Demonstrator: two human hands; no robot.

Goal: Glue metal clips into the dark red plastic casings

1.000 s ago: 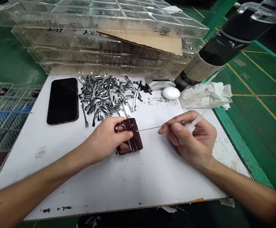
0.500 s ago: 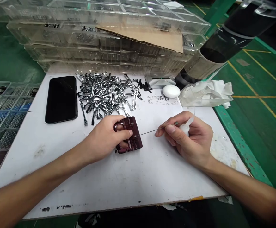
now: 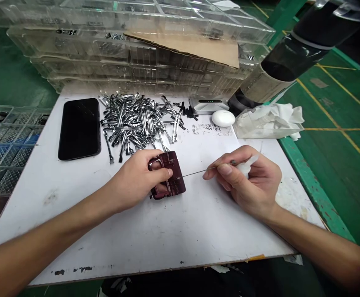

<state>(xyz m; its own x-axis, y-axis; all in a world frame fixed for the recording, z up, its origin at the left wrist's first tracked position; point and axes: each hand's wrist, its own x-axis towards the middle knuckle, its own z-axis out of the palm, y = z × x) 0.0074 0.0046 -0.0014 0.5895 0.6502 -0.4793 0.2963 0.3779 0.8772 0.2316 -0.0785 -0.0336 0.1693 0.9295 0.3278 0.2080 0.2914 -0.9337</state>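
My left hand point(image 3: 138, 177) grips a glossy dark maroon model car body part point(image 3: 177, 181) with window-like openings. Its thumb presses on the top, while the other fingers go out of sight behind the part. In my right hand point(image 3: 248, 181), thumb and forefinger pinch a thin metal needle tool point(image 3: 198, 171). The tool's tip meets the maroon surface just right of my left thumb. A crumpled white tissue point(image 3: 245, 168) is also tucked in my right hand. Just beyond the part lies a heap of shiny chrome pieces point(image 3: 139, 119).
A black phone point(image 3: 79, 128) lies left of the heap. Behind stand stacked clear trays point(image 3: 105, 72) with cardboard point(image 3: 192, 47) on them. At the back right are a white earbud case point(image 3: 223, 119), a box of tissues point(image 3: 269, 119) and a tall dark bottle point(image 3: 288, 57). Compartment trays point(image 3: 9, 144) sit left of the table.
My right hand has shifted slightly to the right, and the needle tool with it. My left hand and the maroon part have barely moved.
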